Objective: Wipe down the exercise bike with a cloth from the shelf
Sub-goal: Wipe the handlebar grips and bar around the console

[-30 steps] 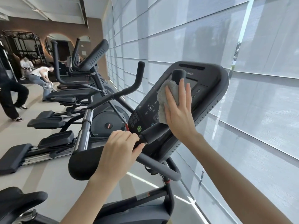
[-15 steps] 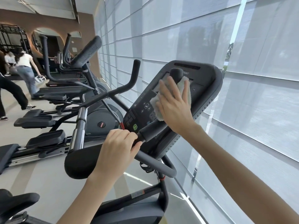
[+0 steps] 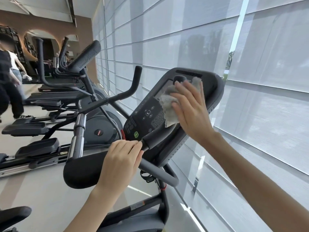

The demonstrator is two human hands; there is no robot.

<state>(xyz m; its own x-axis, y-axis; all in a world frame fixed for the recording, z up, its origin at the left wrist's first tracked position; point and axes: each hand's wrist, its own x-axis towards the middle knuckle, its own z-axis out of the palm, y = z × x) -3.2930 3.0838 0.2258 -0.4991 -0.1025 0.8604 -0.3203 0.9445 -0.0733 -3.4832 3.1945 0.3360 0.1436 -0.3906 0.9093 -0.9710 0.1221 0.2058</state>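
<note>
On the tilted console [image 3: 143, 124] of the exercise bike [image 3: 142, 205], up at the screen end, the grey cloth [image 3: 168, 106] is pinned flat under the right hand [image 3: 192, 113]. That hand is spread wide with straight fingers pointing up toward the console's top edge. The palm and fingers press the cloth against the panel rather than gripping it, and the loose bulk of the cloth bunches out to the left of the fingers over the lower part of the screen [image 3: 161, 91]. The console's long axis runs from the keypad [image 3: 155, 119] at lower left to the top edge at upper right. The uncovered buttons therefore lie down and to the left of the wiping hand, which is the way a next stroke would probably need to travel. An upright grip [image 3: 155, 139] stands just in front of the panel, its tip showing above the fingertips, so I judge the cloth would have to pass behind or around it. The left hand [image 3: 120, 163] is lower and nearer the camera, its fingers curled round the handlebar [image 3: 158, 173] beside the base of that grip, apparently steadying the person. The right hand is the one placed to do the wiping. The rest of the bike's frame lies below, well apart from the cloth.
</note>
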